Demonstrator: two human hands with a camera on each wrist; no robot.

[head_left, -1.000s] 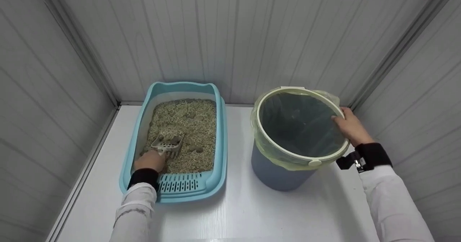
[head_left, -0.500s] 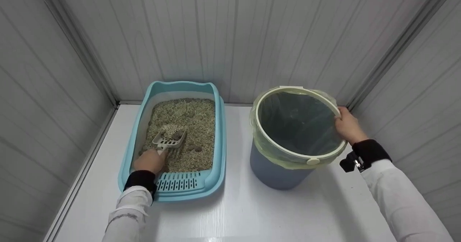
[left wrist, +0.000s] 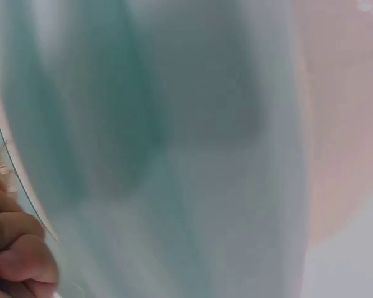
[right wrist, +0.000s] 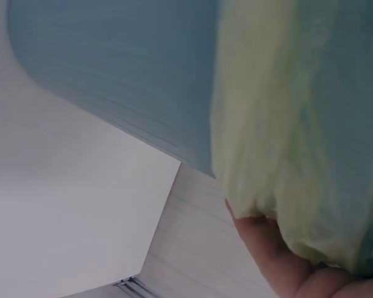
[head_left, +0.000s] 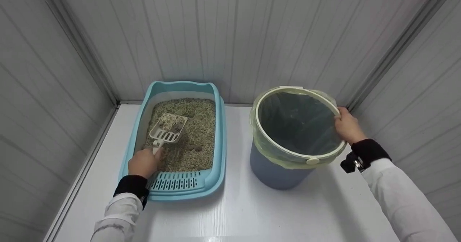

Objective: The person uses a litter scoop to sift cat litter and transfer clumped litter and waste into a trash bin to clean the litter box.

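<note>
Over the litter tray (head_left: 218, 141), my left hand (head_left: 143, 162) grips the scoop (head_left: 168, 128), lifted with clumps aboard; my right hand (head_left: 346, 126) clasps the bin (head_left: 279, 173) rim; scooping step, I judge; next, carry it level across.

1. From the head we look steeply down on the white floor (head_left: 237, 213).
2. Our left wrist view presses blurrily close to the light blue plastic litter tray (head_left: 216, 141) (left wrist: 174, 155).
3. Our right wrist view looks up the blue bin with its yellow-green liner (head_left: 279, 173) (right wrist: 137, 74), also seen from the head.
</note>
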